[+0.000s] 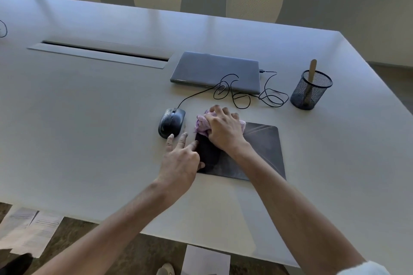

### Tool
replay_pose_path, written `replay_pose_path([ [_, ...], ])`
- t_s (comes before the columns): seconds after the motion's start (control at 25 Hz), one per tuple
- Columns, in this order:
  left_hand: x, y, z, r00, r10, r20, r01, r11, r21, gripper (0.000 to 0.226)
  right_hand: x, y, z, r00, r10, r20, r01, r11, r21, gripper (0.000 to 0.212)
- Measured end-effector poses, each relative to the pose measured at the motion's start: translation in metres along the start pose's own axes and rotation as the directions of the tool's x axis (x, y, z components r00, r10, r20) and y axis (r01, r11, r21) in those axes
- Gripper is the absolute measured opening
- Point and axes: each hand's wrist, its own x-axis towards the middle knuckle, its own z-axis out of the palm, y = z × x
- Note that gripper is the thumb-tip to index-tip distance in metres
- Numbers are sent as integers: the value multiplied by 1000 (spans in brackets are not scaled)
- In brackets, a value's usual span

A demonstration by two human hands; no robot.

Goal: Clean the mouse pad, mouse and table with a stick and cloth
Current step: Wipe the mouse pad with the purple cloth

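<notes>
A dark mouse pad [263, 147] lies on the white table [89, 118]. My right hand [223, 129] grips a bunched pink cloth [201, 124] and presses it on the pad's far left corner. My left hand [181, 161] rests on the pad's left edge with its fingers stretched out flat. A black wired mouse [171, 121] sits on the table just left of the cloth. A wooden stick [311, 71] stands in a black mesh cup [309, 92] at the right.
A shut grey laptop [216, 71] lies behind the pad, with the mouse cable [245, 96] coiled in front of it. A cable slot [100, 53] runs along the table's middle. Chairs stand at the far side. Papers lie on the floor.
</notes>
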Motion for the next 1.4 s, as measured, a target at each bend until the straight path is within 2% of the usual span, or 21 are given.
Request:
replay_pose_path([
  [0.2, 2, 0, -6, 997, -7, 76, 2, 998, 56, 41, -33, 60, -10, 993, 113, -12, -113, 994, 8, 46],
  [0.4, 9, 3, -13, 993, -29, 114, 21, 997, 69, 39, -63, 122, -31, 947, 320, -24, -320, 947, 10, 46],
  [0.48, 15, 4, -20, 988, -57, 143, 46, 996, 81, 44, -72, 127, -41, 920, 384, -76, -374, 920, 119, 35],
  [0.52, 19, 5, -24, 987, -70, 144, 59, 995, 81, 44, -74, 127, -48, 904, 413, -114, -375, 891, 254, 23],
  [0.56, 23, 6, -28, 989, -77, 128, 68, 995, 75, 43, -75, 128, -55, 889, 446, -107, -344, 804, 485, 13],
  [0.6, 28, 8, -32, 992, -74, 98, 68, 996, 62, 41, -75, 125, -62, 883, 468, -40, -283, 598, 750, 14],
  [0.64, 34, 10, -34, 997, -57, 56, 55, 998, 40, 39, -74, 120, -70, 890, 455, 39, -191, 293, 937, 19],
  [0.72, 50, 16, -36, 999, 9, -36, -11, 999, -36, 37, -73, 110, -85, 901, 377, 215, -129, -240, 962, 18],
  [0.76, 60, 19, -36, 997, 42, -64, -47, 995, -83, 36, -73, 104, -87, 894, 326, 306, -172, -381, 908, 17],
  [0.8, 69, 21, -35, 995, 70, -70, -78, 990, -121, 36, -73, 96, -87, 874, 289, 390, -249, -423, 871, 19],
  [0.84, 78, 22, -34, 994, 98, -57, -105, 984, -142, 38, -73, 93, -83, 832, 350, 431, -328, -318, 890, 20],
  [0.88, 86, 22, -32, 992, 124, -30, -127, 980, -152, 40, -74, 92, -78, 783, 488, 387, -403, -77, 912, 25],
  [0.92, 93, 22, -30, 989, 145, 1, -143, 977, -160, 42, -77, 94, -72, 723, 653, 225, -474, 231, 850, 38],
  [0.96, 99, 20, -28, 987, 160, 33, -152, 974, -167, 44, -81, 99, -68, 685, 728, -15, -494, 479, 726, 48],
  [1.0, 103, 19, -26, 983, 171, 63, -158, 972, -173, 46, -85, 102, -68, 686, 691, -227, -450, 649, 614, 50],
  [1.04, 105, 18, -24, 979, 185, 90, -167, 971, -173, 47, -87, 102, -67, 720, 598, -352, -357, 755, 550, 47],
  [1.12, 109, 16, -21, 967, 218, 132, -197, 968, -156, 48, -87, 101, -63, 852, 324, -411, -139, 897, 419, 39],
  [1.2, 110, 16, -20, 957, 239, 165, -217, 966, -139, 51, -83, 92, -51, 971, 56, -231, 2, 970, 244, 44],
  [1.24, 111, 15, -20, 954, 244, 174, -223, 966, -134, 52, -82, 86, -44, 995, -4, -95, 21, 985, 171, 54],
  [1.32, 112, 14, -21, 948, 256, 191, -237, 964, -119, 54, -82, 76, -28, 989, 20, 144, -33, 996, 84, 76],
  [1.4, 110, 15, -21, 942, 270, 199, -254, 962, -103, 53, -81, 74, -19, 974, 94, 207, -110, 992, 64, 89],
])
